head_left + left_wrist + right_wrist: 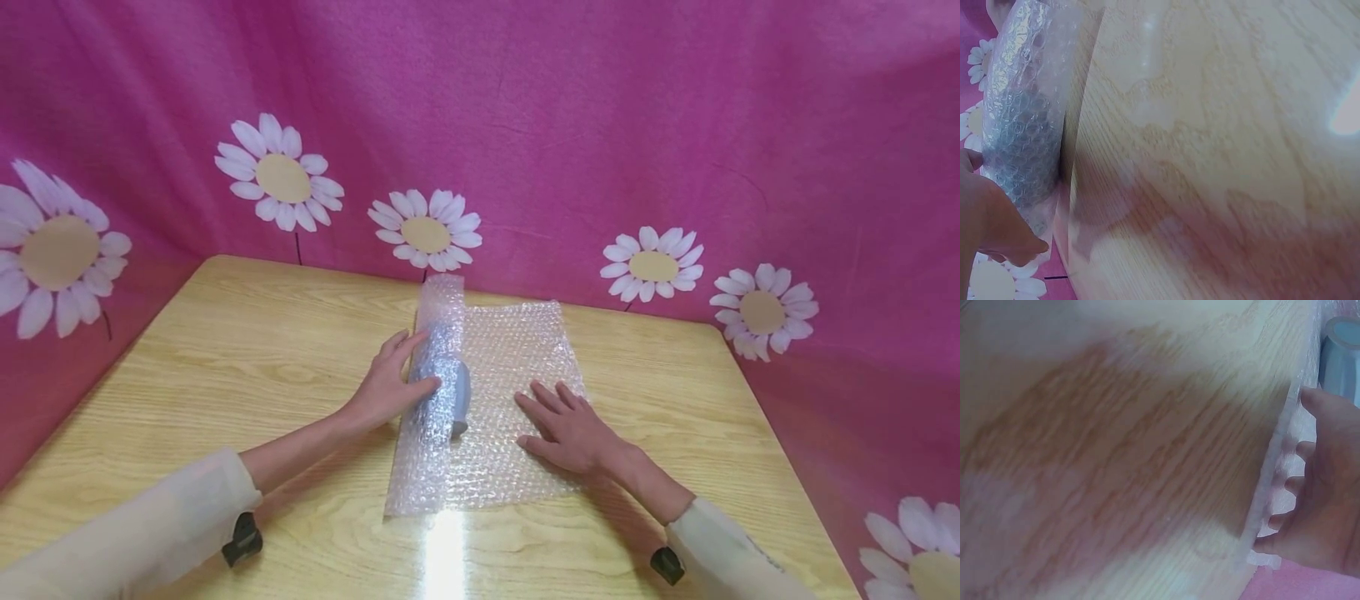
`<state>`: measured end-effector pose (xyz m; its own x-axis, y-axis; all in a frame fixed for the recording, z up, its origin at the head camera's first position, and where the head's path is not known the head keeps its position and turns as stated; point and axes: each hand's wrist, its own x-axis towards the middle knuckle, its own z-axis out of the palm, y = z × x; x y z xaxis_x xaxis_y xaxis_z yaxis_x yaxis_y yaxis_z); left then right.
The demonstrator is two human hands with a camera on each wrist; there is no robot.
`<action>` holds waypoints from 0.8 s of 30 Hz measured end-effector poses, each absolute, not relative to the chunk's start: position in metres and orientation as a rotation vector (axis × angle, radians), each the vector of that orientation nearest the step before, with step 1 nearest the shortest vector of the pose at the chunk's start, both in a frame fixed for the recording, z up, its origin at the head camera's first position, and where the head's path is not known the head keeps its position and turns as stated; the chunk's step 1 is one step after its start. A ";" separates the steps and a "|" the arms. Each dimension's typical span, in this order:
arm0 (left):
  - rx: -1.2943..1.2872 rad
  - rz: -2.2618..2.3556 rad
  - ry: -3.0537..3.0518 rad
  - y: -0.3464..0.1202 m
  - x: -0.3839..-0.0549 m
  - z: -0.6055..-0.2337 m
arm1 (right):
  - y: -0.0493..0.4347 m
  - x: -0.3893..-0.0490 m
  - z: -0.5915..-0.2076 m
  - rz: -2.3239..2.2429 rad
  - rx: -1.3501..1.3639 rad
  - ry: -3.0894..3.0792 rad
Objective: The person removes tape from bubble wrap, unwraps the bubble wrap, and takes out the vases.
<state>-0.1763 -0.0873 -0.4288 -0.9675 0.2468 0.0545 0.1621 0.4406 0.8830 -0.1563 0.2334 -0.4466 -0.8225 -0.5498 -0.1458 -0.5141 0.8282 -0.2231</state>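
A sheet of clear bubble wrap (517, 358) lies on the table, its left part folded over a blue-grey cup-like object (462, 392). The object lies on its side, mostly covered by the fold; its round end (1342, 328) shows in the right wrist view. My left hand (386, 385) rests against the folded layer from the left, thumb and index finger spread along it, pressing the wrap to the object. To the right, my right hand (573, 431) lies with spread fingers on the flat part of the sheet, near its right edge.
Under everything is a light wood-grain table (277, 333) with rounded far corners. A pink cloth (525, 125) with white daisies hangs around its back and sides. Light glares off the tabletop just in front of the wrap.
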 end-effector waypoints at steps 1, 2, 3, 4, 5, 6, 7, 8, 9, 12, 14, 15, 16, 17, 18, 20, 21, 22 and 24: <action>0.380 1.578 2.597 -0.087 -0.176 -0.429 | 0.233 -0.156 -0.446 -0.259 -0.822 2.805; 0.395 1.581 2.598 -0.087 -0.176 -0.429 | 0.233 -0.156 -0.446 -0.261 -0.821 2.804; 0.404 1.586 2.594 -0.087 -0.176 -0.428 | 0.233 -0.156 -0.446 -0.260 -0.820 2.804; 0.413 1.589 2.592 -0.086 -0.176 -0.428 | 0.233 -0.156 -0.446 -0.258 -0.821 2.805; 0.425 1.592 2.590 -0.086 -0.176 -0.428 | 0.233 -0.156 -0.446 -0.258 -0.824 2.805; 0.434 1.595 2.589 -0.085 -0.176 -0.427 | 0.233 -0.156 -0.446 -0.260 -0.828 2.806; 0.443 1.599 2.587 -0.084 -0.176 -0.427 | 0.233 -0.156 -0.446 -0.263 -0.832 2.807; 0.451 1.608 2.583 -0.083 -0.176 -0.427 | 0.233 -0.156 -0.446 -0.262 -0.836 2.808; 0.461 1.614 2.581 -0.082 -0.176 -0.427 | 0.233 -0.157 -0.446 -0.260 -0.837 2.808; 0.487 1.625 2.584 -0.080 -0.176 -0.427 | 0.233 -0.157 -0.446 -0.261 -0.841 2.809; 0.494 1.626 2.590 -0.078 -0.175 -0.426 | 0.233 -0.156 -0.446 -0.261 -0.842 2.810; 0.491 1.621 2.596 -0.078 -0.175 -0.426 | 0.233 -0.156 -0.447 -0.260 -0.844 2.811; 0.483 1.615 2.601 -0.077 -0.175 -0.426 | 0.233 -0.156 -0.447 -0.260 -0.845 2.813; 0.477 1.611 2.603 -0.076 -0.174 -0.426 | 0.233 -0.156 -0.447 -0.259 -0.848 2.815; 0.470 1.604 2.608 -0.076 -0.174 -0.427 | 0.233 -0.156 -0.447 -0.258 -0.850 2.817; 0.448 1.586 2.614 -0.075 -0.174 -0.427 | 0.234 -0.156 -0.447 -0.258 -0.852 2.819; 0.440 1.578 2.617 -0.074 -0.174 -0.427 | 0.234 -0.157 -0.447 -0.257 -0.854 2.820; 0.435 1.569 2.621 -0.074 -0.174 -0.428 | 0.234 -0.157 -0.447 -0.261 -0.855 2.819; 0.419 1.555 2.628 -0.073 -0.174 -0.428 | 0.234 -0.157 -0.447 -0.265 -0.855 2.819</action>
